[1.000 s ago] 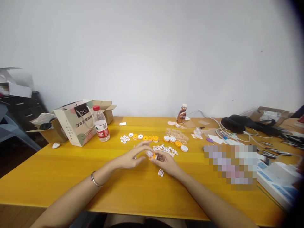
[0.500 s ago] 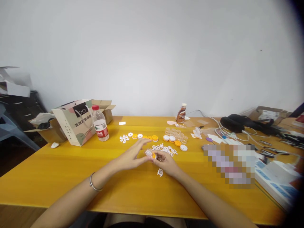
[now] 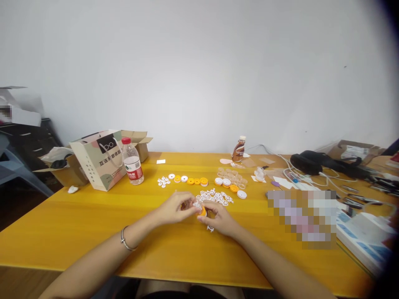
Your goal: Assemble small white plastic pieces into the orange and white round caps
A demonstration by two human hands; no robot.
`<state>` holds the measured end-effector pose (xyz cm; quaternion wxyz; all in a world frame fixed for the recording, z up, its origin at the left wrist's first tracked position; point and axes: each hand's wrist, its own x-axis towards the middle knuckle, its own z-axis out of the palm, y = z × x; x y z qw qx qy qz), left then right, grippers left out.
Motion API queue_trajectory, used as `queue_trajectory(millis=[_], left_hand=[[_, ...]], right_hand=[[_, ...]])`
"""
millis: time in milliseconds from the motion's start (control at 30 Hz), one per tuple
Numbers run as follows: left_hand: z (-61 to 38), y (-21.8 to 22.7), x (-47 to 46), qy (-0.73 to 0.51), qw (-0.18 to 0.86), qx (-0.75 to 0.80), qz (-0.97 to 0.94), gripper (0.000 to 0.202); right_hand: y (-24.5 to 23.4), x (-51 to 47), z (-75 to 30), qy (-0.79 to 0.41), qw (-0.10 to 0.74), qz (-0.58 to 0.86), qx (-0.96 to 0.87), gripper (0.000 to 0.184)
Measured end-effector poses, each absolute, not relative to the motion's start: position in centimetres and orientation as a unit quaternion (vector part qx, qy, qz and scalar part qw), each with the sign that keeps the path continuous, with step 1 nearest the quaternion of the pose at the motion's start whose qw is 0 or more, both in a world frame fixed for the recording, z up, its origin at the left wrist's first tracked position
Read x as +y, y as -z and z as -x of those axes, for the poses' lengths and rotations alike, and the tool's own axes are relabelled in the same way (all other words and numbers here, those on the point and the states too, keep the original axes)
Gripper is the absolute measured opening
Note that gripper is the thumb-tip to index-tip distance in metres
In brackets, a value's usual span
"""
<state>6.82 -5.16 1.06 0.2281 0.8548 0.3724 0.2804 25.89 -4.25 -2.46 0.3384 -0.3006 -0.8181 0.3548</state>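
Observation:
Both hands meet over the middle of the yellow table (image 3: 77, 232). My left hand (image 3: 176, 207), a bracelet on its wrist, curls its fingers onto a small orange and white round part (image 3: 201, 209). My right hand (image 3: 220, 218) pinches the same part from the right. A white wheel-shaped piece (image 3: 210, 229) lies on the table just under my right hand. Behind the hands lies a heap of white wheel pieces (image 3: 216, 196), with a row of orange and white discs (image 3: 191, 180) farther back.
A water bottle (image 3: 132, 162) and a paper bag (image 3: 96, 160) stand at the left, with a cardboard box (image 3: 139, 143) behind. Clear rings (image 3: 232, 176), a brown drink bottle (image 3: 238, 149), cables (image 3: 299, 174) and black gear (image 3: 314, 160) sit at the back right.
My left hand's fingers have curled from stretched out to closed on the small part. Both hands have sunk a little toward the table and nearer to me.

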Motion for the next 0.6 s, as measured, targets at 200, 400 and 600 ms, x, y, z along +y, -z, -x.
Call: queue_trajectory(millis=[200,400,600], left_hand=[[-6.9,-0.6,-5.6,-0.278,0.218,0.341,-0.871,0.029],[-7.3,-0.2,-5.0,-0.308,0.217,0.381,-0.844,0.031],[-6.6,-0.3,-4.3,-0.375,0.217,0.405,-0.805,0.035]], right_hand=[[2.5,-4.4,-26.2,-0.404,0.304,0.265,-0.821,0.02],[1.5,-4.5,-25.7,-0.305,0.367,0.322,-0.818,0.021],[-0.1,0.5,-30.9,-0.27,0.493,0.457,-0.689,0.028]])
